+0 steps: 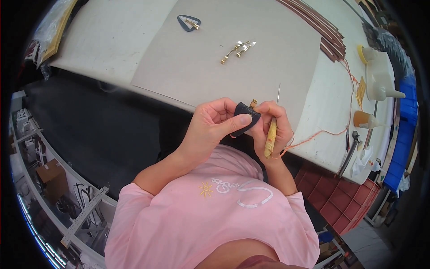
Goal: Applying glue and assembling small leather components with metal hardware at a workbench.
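Note:
My left hand point(210, 123) is closed on a small dark leather-like piece point(244, 117), its thumb pressed on the curved face. A brass-coloured metal clasp point(253, 103) sticks up from that piece's top edge. My right hand point(278, 123) pinches the piece beside the clasp with thumb and forefinger. The same hand also holds an awl-like tool point(271, 136) with a yellow wrapped handle, its thin metal shaft pointing away from me. Farther off on the grey sheet lie several loose metal clasps point(237, 50). A dark-rimmed teardrop piece point(189, 23) with a clasp on it lies at the far left.
Beneath my hands runs a white table with a grey sheet point(197, 67). Brown strips point(320, 29) are stacked at the far right. White spouted bottle point(380, 74), amber glue bottle point(365, 119) and orange cord point(316, 133) are at the right. A red crate point(336, 193) stands below the table.

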`<state>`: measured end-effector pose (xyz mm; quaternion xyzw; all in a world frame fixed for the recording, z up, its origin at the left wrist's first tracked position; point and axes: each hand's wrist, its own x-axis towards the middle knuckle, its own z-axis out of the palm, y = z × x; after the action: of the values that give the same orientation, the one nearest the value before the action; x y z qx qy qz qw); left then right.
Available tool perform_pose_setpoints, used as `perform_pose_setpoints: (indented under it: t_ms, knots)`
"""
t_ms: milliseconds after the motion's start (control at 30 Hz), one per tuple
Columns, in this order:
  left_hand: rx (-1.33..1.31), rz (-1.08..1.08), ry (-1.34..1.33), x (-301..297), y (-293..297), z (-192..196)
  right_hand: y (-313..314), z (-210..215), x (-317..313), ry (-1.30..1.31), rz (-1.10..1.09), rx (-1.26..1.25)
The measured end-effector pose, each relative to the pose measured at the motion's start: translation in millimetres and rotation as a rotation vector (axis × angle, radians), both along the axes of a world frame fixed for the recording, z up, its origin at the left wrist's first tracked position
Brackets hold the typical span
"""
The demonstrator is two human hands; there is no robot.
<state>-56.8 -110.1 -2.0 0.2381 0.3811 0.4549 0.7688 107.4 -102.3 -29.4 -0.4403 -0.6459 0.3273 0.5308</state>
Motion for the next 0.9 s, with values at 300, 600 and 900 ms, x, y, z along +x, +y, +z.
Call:
perform_pose_setpoints:
  t_ms: [300, 600, 900]
  knots:
    - [0.057, 0.021, 0.034, 2, 0, -7, 1, 5, 6, -0.008, 0.048, 0.022]
    - [0.092, 0.092, 0.092, 10, 3, 12, 11, 14, 5, 0.327, 0.061, -0.304]
    - [0.099, 0.119, 0.073, 5, 3, 4, 15, 13, 4, 0.247, 0.085, -0.246]
